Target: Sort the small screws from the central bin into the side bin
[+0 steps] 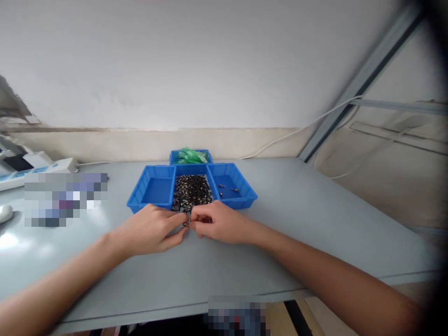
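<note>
My left hand [159, 229] is closed in a pinch on a small metal part [185, 224], just in front of the bins. From the other side my right hand [220, 223] meets it, thumb and forefinger pinched together at the part's right end. Whether the right fingers hold a second piece is hidden. Right behind both hands lies a heap of small dark and shiny metal parts [192, 190], between two blue bins. Inside the right blue bin [245, 201] are a few small metal pieces, screw-like in shape. The left blue bin [150, 205] stands beyond my left hand.
A rear blue bin [171, 157] with green plastic bags [192, 156] stands near the wall. Leftward on the grey table [147, 284] are a power strip [52, 169], a white mouse [4, 213] and a blurred-out item. A white cable [280, 137] runs along the right frame post.
</note>
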